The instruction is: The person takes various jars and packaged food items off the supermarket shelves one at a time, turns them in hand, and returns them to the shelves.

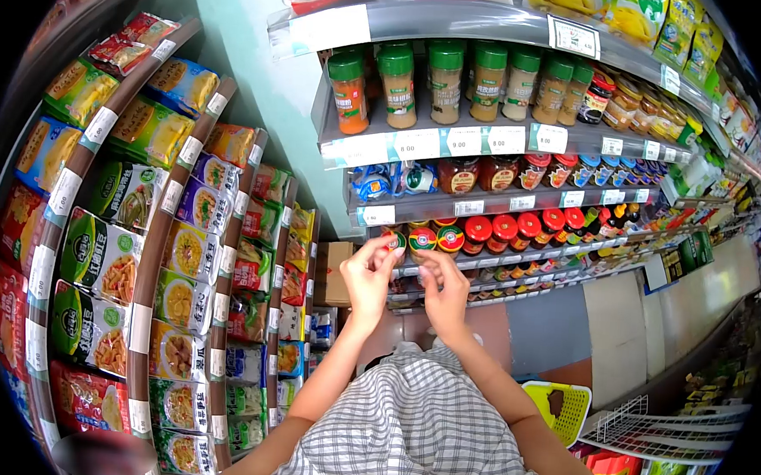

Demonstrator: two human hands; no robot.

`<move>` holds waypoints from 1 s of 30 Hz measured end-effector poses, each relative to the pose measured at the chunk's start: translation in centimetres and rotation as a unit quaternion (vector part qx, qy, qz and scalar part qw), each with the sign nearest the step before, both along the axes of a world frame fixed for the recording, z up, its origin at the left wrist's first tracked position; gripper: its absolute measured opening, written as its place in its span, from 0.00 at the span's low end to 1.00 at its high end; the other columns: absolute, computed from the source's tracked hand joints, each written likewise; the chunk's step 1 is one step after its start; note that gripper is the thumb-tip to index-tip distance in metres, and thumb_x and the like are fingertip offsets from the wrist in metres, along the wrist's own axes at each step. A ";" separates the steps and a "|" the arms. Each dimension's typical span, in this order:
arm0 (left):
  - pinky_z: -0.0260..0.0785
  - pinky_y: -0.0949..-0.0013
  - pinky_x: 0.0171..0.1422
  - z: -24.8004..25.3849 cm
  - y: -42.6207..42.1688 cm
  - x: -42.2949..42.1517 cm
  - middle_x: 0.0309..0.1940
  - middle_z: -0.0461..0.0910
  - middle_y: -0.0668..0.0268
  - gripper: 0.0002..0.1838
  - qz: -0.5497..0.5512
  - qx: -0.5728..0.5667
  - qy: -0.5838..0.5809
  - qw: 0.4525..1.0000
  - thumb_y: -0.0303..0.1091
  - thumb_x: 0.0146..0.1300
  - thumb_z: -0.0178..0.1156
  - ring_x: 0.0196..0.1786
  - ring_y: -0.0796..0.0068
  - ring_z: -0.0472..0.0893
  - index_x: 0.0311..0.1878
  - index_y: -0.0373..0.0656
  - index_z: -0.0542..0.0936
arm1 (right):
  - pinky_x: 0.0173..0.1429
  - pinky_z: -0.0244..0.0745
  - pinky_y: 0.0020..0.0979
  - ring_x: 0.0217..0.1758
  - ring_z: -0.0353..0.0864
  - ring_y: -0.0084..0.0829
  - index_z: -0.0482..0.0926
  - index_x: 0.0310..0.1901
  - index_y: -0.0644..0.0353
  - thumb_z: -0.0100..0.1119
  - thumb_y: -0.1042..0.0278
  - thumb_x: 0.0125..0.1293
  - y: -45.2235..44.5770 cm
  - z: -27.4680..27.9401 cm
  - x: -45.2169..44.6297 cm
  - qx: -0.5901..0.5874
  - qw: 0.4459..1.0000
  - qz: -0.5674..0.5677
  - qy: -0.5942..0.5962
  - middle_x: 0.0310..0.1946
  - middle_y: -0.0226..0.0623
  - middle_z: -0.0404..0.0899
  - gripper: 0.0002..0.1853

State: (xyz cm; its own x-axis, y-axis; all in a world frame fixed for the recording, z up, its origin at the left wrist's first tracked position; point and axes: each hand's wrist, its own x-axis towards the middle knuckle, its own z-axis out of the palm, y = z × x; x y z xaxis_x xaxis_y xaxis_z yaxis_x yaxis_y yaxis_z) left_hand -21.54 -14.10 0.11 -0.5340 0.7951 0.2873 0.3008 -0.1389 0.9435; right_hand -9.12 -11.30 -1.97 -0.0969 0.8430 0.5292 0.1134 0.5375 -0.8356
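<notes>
Both of my hands are raised in front of the lower shelves, a small gap between them. My left hand (pixel 368 276) has its thumb and fingers bent together near a round lid with red and green on it; whether it holds anything is unclear. The fingers of my right hand (pixel 443 288) are curled, its fingertips close to another round lid (pixel 422 238) on the shelf. Red-lidded jars (pixel 503 228) continue to the right in that row. Above them are dark jars (pixel 459 174) and green-capped spice bottles (pixel 445 82).
Packaged foods (pixel 104 253) fill the curved rack at left. A cardboard box (pixel 334 274) stands between rack and shelves. At lower right are a yellow-green basket (pixel 571 411) and a white wire rack (pixel 646 428). Price-tagged shelf edges (pixel 459 143) project forward above my hands.
</notes>
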 end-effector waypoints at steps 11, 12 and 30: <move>0.73 0.73 0.38 -5.2 -6.6 0.0 0.35 0.84 0.62 0.14 -0.059 -0.045 0.039 0.996 0.16 0.60 0.58 0.30 0.79 0.80 0.48 0.35 0.82 | 0.25 0.69 0.30 0.18 0.78 0.30 0.81 0.36 0.61 0.58 0.68 0.71 -7.6 -1.5 2.5 -0.096 0.991 -0.008 -0.097 0.17 0.37 0.78 0.08; 0.74 0.73 0.39 -5.6 -7.3 0.0 0.35 0.85 0.61 0.14 -0.061 -0.061 0.047 0.995 0.16 0.59 0.59 0.30 0.79 0.80 0.48 0.36 0.82 | 0.25 0.69 0.30 0.18 0.78 0.29 0.81 0.37 0.61 0.58 0.68 0.70 -8.3 -1.4 2.4 -0.101 0.990 -0.016 -0.093 0.18 0.37 0.78 0.07; 0.59 0.49 0.64 -16.2 0.0 -3.1 0.59 0.72 0.57 0.44 0.053 -0.163 0.297 0.939 0.45 0.45 0.77 0.60 0.51 0.68 0.66 0.39 0.69 | 0.38 0.77 0.25 0.38 0.82 0.27 0.80 0.54 0.58 0.61 0.86 0.55 -16.3 -4.6 5.4 -0.201 0.974 0.007 -0.103 0.43 0.36 0.81 0.24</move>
State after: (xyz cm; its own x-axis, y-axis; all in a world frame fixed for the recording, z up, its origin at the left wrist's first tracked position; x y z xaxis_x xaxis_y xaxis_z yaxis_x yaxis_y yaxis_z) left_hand -24.68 -14.06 -16.09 -0.4377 0.8443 0.3092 0.7830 0.1890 0.5926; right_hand -3.68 -27.59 -6.62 -0.1792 0.9760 0.1238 0.2960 0.1735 -0.9393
